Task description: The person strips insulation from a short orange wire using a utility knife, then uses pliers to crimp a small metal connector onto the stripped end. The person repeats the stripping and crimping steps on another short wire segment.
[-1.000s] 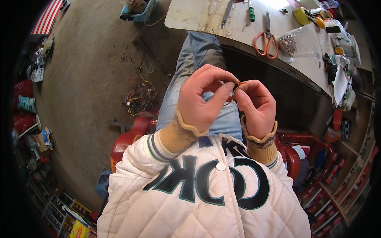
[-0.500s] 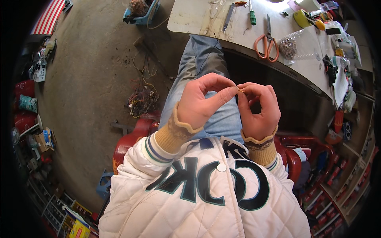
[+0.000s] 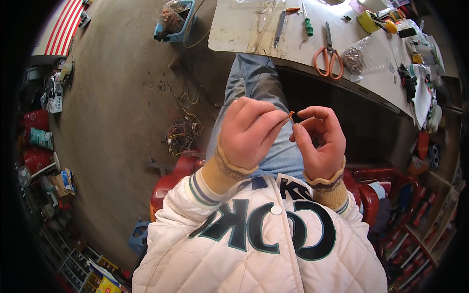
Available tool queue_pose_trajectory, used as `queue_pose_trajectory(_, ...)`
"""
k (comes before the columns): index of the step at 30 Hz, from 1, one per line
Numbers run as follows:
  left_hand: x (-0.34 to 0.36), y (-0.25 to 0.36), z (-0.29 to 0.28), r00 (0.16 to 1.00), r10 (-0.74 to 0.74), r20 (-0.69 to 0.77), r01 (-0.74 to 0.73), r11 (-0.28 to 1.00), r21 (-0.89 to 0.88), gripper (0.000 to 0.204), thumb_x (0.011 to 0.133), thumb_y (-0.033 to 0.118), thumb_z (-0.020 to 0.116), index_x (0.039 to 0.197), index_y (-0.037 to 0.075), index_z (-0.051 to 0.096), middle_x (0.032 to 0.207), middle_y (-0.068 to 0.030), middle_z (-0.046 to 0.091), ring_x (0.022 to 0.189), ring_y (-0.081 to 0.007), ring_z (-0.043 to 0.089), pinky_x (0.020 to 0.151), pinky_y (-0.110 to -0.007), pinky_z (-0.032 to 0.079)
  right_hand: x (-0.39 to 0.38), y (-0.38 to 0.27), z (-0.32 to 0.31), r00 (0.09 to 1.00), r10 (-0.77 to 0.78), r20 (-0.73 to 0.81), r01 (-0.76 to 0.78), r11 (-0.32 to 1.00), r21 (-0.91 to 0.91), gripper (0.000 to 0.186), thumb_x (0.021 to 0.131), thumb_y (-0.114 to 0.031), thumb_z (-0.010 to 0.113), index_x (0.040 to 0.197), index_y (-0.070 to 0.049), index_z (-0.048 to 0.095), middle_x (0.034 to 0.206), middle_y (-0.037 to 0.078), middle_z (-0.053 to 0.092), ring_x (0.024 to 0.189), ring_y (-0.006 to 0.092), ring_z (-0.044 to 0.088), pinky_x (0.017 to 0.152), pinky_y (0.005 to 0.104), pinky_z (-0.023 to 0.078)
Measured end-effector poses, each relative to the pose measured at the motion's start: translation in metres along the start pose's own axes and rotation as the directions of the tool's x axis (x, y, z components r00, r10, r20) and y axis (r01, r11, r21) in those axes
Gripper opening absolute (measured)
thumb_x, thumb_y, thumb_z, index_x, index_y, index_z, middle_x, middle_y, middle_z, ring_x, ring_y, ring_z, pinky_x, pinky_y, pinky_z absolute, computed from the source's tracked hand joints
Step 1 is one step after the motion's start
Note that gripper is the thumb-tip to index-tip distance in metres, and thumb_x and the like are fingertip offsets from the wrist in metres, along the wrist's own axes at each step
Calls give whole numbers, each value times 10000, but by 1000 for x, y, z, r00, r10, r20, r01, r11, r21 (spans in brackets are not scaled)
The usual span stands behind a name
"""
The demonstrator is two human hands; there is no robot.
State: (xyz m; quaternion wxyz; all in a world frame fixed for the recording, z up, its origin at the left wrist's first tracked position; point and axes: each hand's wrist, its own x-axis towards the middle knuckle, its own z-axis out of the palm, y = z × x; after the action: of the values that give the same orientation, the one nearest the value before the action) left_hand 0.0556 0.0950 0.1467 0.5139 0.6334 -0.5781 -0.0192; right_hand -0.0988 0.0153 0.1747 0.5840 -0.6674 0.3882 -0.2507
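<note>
Above my lap, my left hand (image 3: 251,128) is closed in a pinch between thumb and index finger. A small orange-copper piece, looking like a wire end (image 3: 291,115), sticks out past its fingertips toward the right. My right hand (image 3: 320,134) is just beside it, thumb and index finger parted, with nothing visible between them. A thin dark wire (image 3: 256,73) runs down over my jeans from the table edge; whether it joins the piece in my left hand is hidden.
On the table (image 3: 229,29) lie orange-handled scissors (image 3: 328,61), a green-handled screwdriver (image 3: 308,27), a blade (image 3: 280,29) and a clear plastic bag (image 3: 359,58) of scrap. A wire tangle (image 3: 183,134) and a blue basket (image 3: 183,31) are on the floor at left.
The fingertips of both hands were together at the small piece. My right fingers have come off it and parted, and my left hand has turned, keeping its pinch.
</note>
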Motion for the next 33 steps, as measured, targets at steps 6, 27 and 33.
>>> queue_pose_trajectory(6,1,0,-2,997,-79,21,79,997,-17,226,711,-60,770,903,17,680,879,-88,598,781,-262,570,670,-336,476,3,2,-8,978,-98,184,69,985,161,307,826,-27,755,1105,-5,631,964,68,679,846,103,614,745,238,485)
queue_pose_trajectory(27,-4,17,6,983,173,-54,-160,969,186,299,660,-48,789,907,79,677,854,-50,543,734,-246,518,632,-338,441,-1,8,-11,995,101,22,-97,844,528,194,991,-193,630,924,-11,625,740,18,609,638,54,542,566,191,380)
queue_pose_trajectory(33,-10,8,10,972,214,-94,-181,944,275,271,677,17,789,921,65,682,865,-36,566,755,-233,565,670,-363,464,0,26,-11,840,293,457,-529,253,810,216,1043,-226,523,985,-33,602,728,-19,525,613,67,468,536,199,358)
